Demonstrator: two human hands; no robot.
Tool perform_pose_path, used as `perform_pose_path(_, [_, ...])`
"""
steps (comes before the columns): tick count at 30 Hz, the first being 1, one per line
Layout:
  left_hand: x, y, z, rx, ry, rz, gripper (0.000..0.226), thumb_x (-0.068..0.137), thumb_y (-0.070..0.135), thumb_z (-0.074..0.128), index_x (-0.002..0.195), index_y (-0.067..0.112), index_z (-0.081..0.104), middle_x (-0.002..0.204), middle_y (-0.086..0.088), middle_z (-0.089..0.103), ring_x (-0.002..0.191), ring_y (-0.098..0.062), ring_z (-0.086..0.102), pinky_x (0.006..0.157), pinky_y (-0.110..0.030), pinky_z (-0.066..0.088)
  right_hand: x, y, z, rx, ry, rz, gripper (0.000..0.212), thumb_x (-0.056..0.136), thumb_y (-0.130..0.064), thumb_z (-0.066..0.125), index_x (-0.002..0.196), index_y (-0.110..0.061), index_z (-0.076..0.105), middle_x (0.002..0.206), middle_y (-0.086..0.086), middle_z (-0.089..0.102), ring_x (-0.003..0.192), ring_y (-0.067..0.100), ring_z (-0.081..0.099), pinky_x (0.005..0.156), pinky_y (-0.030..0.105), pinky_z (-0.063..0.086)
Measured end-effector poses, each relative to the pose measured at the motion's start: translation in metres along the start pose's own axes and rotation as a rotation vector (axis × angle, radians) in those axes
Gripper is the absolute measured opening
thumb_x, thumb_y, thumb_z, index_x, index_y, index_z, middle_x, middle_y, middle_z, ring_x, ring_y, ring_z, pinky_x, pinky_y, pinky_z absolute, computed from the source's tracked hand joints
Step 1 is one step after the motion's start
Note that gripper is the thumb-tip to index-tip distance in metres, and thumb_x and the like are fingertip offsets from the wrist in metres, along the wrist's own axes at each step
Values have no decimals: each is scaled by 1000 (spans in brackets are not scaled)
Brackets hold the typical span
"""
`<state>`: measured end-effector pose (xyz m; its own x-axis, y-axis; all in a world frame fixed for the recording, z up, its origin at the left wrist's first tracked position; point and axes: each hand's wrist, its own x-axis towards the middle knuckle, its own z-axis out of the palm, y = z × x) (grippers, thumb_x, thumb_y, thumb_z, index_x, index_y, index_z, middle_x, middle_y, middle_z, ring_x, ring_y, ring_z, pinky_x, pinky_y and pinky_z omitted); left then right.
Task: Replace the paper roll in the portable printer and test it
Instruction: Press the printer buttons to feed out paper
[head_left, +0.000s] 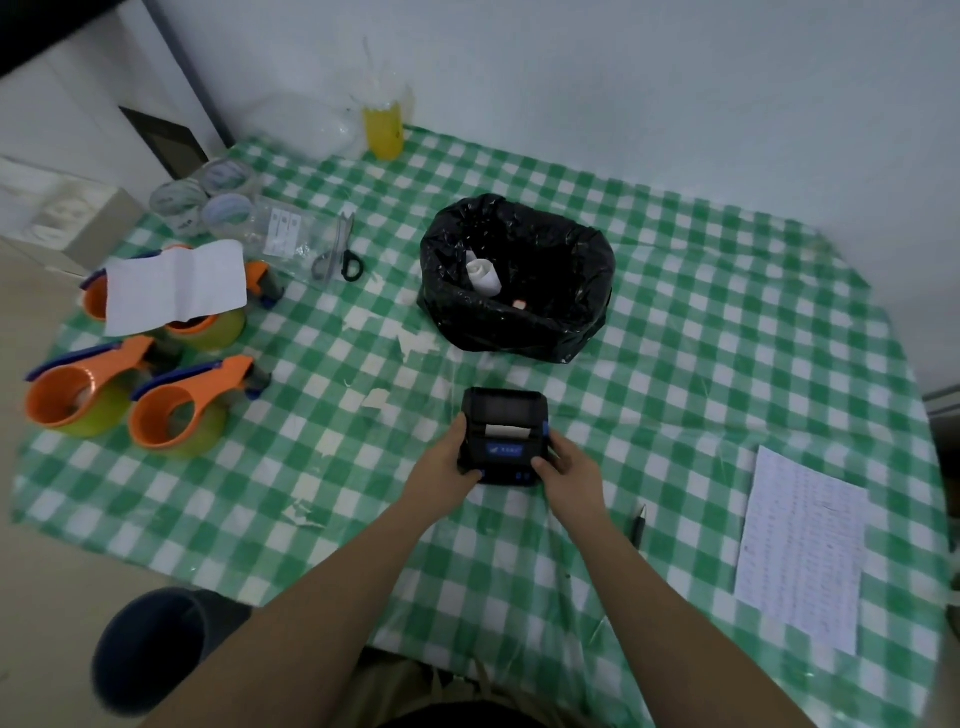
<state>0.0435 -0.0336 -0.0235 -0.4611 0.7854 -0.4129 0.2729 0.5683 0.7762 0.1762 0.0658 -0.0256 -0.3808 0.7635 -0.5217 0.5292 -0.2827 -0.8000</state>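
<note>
A small black portable printer with a blue label rests on the green checked tablecloth in front of me. Its lid is closed and a short strip of white paper shows at the slot. My left hand grips the printer's left side, thumb on its front left corner. My right hand holds the right side, thumb near the front buttons. A white paper roll lies inside the black bin bag behind the printer.
Several orange tape dispensers and a white sheet sit at the left. Scissors, plastic bags and tape rolls lie farther back, with a yellow bottle. A printed sheet and a pen lie at the right.
</note>
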Motion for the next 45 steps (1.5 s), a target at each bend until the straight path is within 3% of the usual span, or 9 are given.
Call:
perform_pose_path(7, [-1,-1,2,43,34,-24,79,86,6,57,148,18,8,132,-15,55,113,-32,56,93,-44,51,-2,-1,1,0,18,8,49,88,1,54,135,-6,44,137,13,52,126,24,49,98,26,39])
perform_pose_path(17, [3,2,1,122,24,-33,76,87,10,57,147,19,11,128,-14,58,107,-29,58,72,-25,39,-2,1,3,12,32,29,49,88,0,55,135,-6,44,137,13,52,126,25,49,104,34,40])
perform_pose_path(22, [2,1,0,125,16,-36,79,85,10,59,147,17,11,133,-14,56,112,-30,56,78,-26,43,-3,1,3,17,31,29,49,88,1,55,135,-6,43,138,14,52,127,25,49,108,40,40])
perform_pose_path(40, [6,-5,-2,127,8,-57,85,82,12,65,147,15,10,135,-16,54,121,-30,52,93,-37,48,-5,1,4,20,37,31,49,89,0,54,136,-6,42,139,12,50,128,24,48,103,33,39])
perform_pose_path(45, [6,-4,-2,117,19,-45,84,82,10,64,147,16,11,134,-16,54,120,-30,53,91,-37,48,-6,0,3,2,43,28,49,89,-1,54,136,-7,42,138,13,51,127,25,49,102,31,39])
